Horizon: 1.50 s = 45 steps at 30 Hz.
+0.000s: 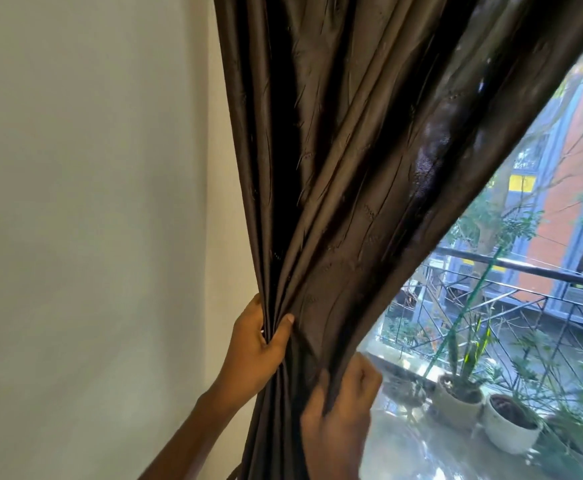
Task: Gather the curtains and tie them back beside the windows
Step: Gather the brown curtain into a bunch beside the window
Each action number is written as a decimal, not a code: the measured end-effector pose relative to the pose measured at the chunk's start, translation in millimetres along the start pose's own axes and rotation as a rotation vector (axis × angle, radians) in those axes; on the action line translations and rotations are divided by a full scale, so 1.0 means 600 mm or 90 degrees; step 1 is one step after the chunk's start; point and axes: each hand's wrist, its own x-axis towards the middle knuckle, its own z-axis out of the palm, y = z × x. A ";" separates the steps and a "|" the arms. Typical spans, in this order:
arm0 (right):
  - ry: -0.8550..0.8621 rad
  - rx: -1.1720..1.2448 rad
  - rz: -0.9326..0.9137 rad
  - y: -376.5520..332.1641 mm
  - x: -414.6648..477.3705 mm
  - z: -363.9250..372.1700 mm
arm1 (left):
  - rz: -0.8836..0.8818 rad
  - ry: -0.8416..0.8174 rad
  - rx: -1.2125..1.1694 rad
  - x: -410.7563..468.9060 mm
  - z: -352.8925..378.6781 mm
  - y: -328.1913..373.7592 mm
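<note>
Gripping bunched dk-brown curtain [335,168], prob. satin.

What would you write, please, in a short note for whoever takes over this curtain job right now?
Left hand: grips the bunched folds of the dark curtain, close to the wall.
Right hand: holds the curtain's window-side edge, lower down.
Done: most of the curtain is drawn toward the wall, so the lower right of the window is uncovered.
Left: bring the loose edge into the bundle, then tie it back beside the window. No tie shows round it yet, and I cannot make out a tie-back or hook in this view.
</note>
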 end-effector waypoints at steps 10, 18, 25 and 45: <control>-0.319 -0.145 -0.067 0.004 -0.010 -0.009 | -0.080 -0.092 -0.028 -0.016 0.018 -0.008; -0.373 -0.096 -0.069 -0.002 -0.008 -0.006 | -0.197 -0.106 -0.132 -0.025 0.013 -0.006; -0.436 -0.084 -0.067 0.008 -0.021 0.004 | -0.223 -0.136 -0.160 -0.031 0.021 0.004; -0.792 0.291 0.309 0.169 0.031 -0.006 | -0.301 -0.072 -0.099 -0.092 -0.011 -0.061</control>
